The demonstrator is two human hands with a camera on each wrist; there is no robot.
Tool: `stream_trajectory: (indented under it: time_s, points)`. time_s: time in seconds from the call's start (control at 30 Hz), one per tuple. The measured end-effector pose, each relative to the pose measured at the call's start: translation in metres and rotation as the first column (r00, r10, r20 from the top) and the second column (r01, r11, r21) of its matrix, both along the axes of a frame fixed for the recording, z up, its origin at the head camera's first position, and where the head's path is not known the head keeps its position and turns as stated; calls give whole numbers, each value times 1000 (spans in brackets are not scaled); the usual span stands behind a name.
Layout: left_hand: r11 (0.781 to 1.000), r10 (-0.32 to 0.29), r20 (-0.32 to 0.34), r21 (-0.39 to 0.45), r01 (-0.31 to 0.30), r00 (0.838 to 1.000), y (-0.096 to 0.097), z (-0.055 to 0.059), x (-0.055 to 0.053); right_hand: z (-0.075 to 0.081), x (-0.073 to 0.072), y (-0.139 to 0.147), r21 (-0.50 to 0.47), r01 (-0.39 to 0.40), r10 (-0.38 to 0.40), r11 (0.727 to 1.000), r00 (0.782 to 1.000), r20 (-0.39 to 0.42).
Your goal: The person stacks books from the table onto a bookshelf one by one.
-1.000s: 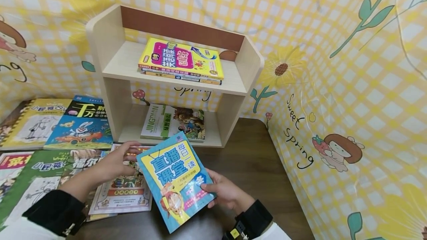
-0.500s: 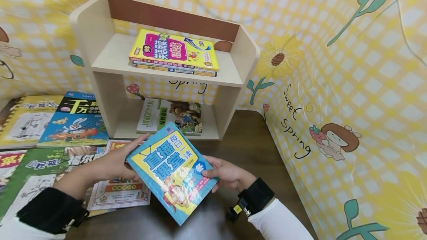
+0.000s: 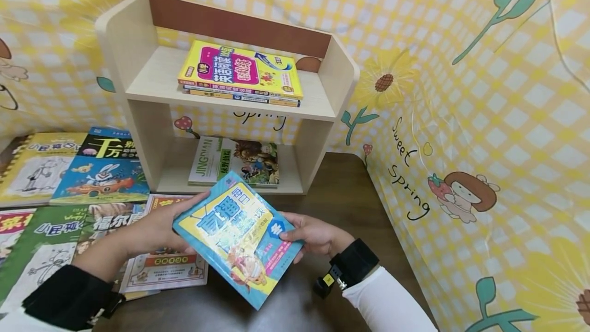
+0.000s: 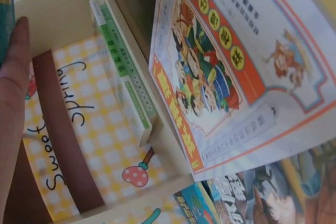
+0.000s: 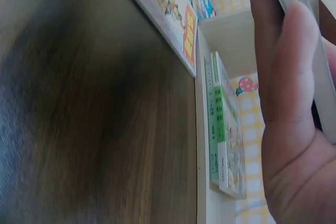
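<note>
A blue and yellow children's book (image 3: 239, 240) is held tilted above the table, its front cover facing up. My right hand (image 3: 318, 234) pinches its right edge, thumb on the cover and the other fingers beneath. At the book's left corner is my left hand (image 3: 156, 229), its fingers partly hidden behind the book. One finger (image 4: 18, 51) lies straight along the book (image 4: 6, 14) in the left wrist view. The right wrist view shows the right thumb (image 5: 299, 61) against the book's pale page edge (image 5: 320, 72). Below the left hand lies a picture-covered book (image 3: 170, 270).
A small two-tier wooden bookshelf (image 3: 318, 158) stands behind. Its upper shelf bears a stack of books (image 3: 244, 70), its lower shelf a JINGDIAN book (image 3: 235, 160). More books, such as a green one (image 3: 46, 250) and a blue one (image 3: 103, 173), lie leftward on the dark table (image 3: 341, 193).
My left hand has come from beside the book to its left corner. The book has turned anticlockwise and shifted slightly left. The right hand has kept its hold, and the head view has shifted a little.
</note>
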State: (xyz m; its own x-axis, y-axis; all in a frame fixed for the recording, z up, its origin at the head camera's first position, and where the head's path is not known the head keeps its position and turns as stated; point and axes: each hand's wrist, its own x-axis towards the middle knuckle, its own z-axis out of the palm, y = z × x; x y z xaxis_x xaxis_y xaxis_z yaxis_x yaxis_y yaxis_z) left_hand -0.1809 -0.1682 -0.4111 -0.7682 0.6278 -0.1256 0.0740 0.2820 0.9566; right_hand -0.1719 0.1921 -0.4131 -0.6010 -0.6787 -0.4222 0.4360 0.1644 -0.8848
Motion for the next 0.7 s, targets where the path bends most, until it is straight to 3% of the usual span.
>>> stream_trajectory:
  time_s: [0.17, 0.3, 0.47, 0.7]
  points:
    - [998, 57, -23, 31, -56, 998, 3, 0, 3, -3, -5, 1, 17, 107, -106, 994, 994, -21]
    - [992, 115, -5, 44, -115, 993, 6, -1, 6, -6, -8, -1, 42, 233, -231, 971, 972, -46]
    - [977, 211, -14, -13, -212, 977, 9, -3, 10, -9, -10, -6, 39, 388, -382, 921, 918, -104]
    - [951, 298, -56, -71, -302, 953, 17, -6, 16, -9, -6, -16, -16, 548, -546, 837, 831, -110]
